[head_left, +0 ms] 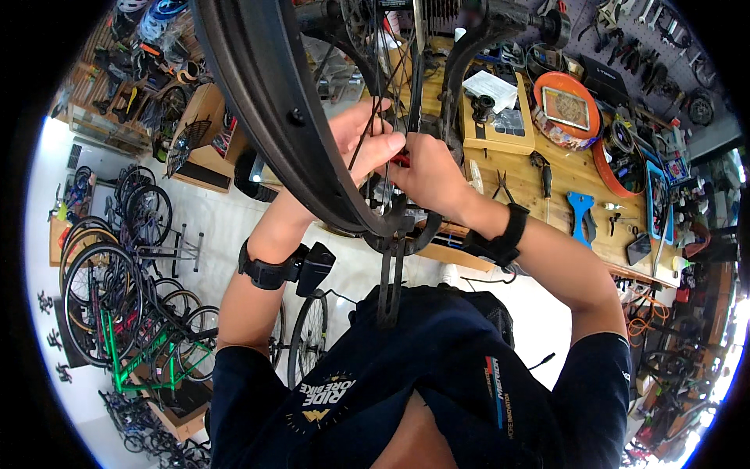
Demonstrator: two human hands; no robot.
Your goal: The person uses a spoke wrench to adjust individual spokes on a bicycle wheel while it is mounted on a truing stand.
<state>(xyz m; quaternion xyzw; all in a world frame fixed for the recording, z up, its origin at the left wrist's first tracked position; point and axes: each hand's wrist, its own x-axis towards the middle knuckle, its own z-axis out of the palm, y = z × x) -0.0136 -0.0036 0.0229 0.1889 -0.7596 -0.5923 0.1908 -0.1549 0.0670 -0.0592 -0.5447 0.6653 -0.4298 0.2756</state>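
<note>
A black bicycle rim (262, 102) with spokes stands upright in a dark truing stand (391, 273) before me. My left hand (363, 141) reaches past the rim among the spokes, its fingers curled and thumb pressed close to one of them. My right hand (430, 173) is closed on a small red tool (401, 159), seemingly a spoke wrench, at a spoke near the rim. Most of the tool is hidden by the fingers. The two hands nearly touch. At the top, a sprocket cassette (439, 8) shows partly on the wheel's hub.
On the wooden workbench (523, 176) to the right lie pliers (502, 186), a screwdriver (546, 178), a blue tool (581, 215), an open cardboard box (500, 139) and orange round trays (590, 98). Bicycles (141, 313) stand at the left. Hand tools hang on the back wall.
</note>
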